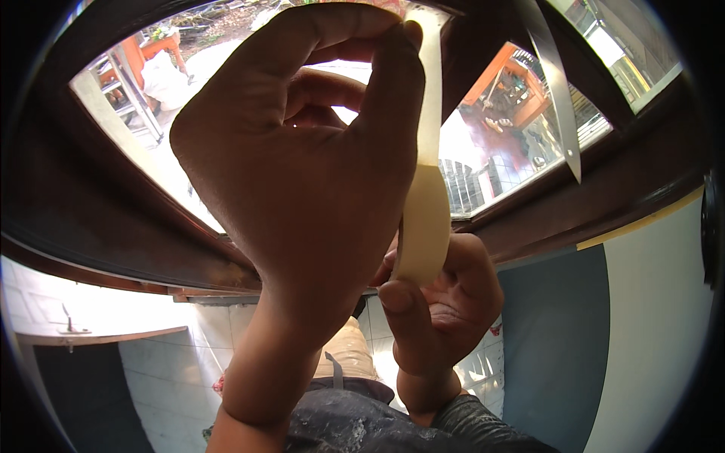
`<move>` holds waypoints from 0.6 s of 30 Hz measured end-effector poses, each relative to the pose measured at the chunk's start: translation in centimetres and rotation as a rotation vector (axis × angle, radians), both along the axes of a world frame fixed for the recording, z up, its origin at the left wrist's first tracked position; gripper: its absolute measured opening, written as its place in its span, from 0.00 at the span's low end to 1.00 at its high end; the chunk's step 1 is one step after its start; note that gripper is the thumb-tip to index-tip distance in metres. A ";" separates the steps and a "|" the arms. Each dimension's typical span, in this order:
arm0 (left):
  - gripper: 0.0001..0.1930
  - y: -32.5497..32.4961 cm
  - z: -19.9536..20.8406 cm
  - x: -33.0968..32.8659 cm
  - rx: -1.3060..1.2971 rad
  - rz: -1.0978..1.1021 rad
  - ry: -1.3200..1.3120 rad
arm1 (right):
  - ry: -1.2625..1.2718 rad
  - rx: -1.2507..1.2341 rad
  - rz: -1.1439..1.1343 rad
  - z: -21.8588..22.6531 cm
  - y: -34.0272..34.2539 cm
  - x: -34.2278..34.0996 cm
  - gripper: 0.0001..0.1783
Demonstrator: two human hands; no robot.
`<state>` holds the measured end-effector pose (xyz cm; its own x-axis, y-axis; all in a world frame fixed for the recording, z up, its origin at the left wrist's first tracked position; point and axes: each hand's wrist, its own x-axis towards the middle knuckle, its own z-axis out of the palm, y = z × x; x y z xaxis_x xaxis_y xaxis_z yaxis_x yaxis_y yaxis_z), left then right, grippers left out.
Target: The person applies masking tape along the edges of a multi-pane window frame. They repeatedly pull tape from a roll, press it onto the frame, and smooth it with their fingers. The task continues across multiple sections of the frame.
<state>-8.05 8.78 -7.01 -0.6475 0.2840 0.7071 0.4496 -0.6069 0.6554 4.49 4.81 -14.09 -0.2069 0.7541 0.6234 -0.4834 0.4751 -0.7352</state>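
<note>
A roll of masking tape (424, 226), pale yellow, is gripped at its lower end by my right hand (453, 302), thumb in front and fingers curled behind. From the roll a straight length of tape (430, 113) runs upward along a dark window frame (483, 83). My left hand (325, 151) is raised, back toward me, and pinches the upper part of this strip between thumb and fingertips near the top. Part of the roll and the left fingers' far side are hidden.
A narrow, pale strip with a pointed end (559, 98) hangs across the right window panes. A thin yellow strip (642, 219) edges the wall at right. Below left is a white ledge with a metal latch (73, 323). Outside, orange furniture (521, 83) shows through the glass.
</note>
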 end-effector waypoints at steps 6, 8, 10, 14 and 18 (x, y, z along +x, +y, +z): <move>0.06 1.5 -1.1 0.6 0.102 0.034 -0.068 | 0.042 -0.117 -0.019 0.4 -0.8 -0.2 0.19; 0.06 0.5 -0.3 0.0 -0.027 0.066 -0.016 | 0.058 -0.135 -0.018 0.6 -0.9 -0.5 0.19; 0.06 0.0 0.3 0.0 -0.095 0.098 -0.014 | 0.053 -0.128 -0.022 0.7 -1.0 -0.4 0.20; 0.06 0.5 0.2 0.1 -0.032 -0.044 -0.161 | 0.032 -0.109 -0.049 0.7 -0.9 -0.2 0.22; 0.07 0.1 0.9 0.9 -0.047 0.054 -0.039 | 0.034 -0.078 -0.050 0.7 -0.4 -0.3 0.22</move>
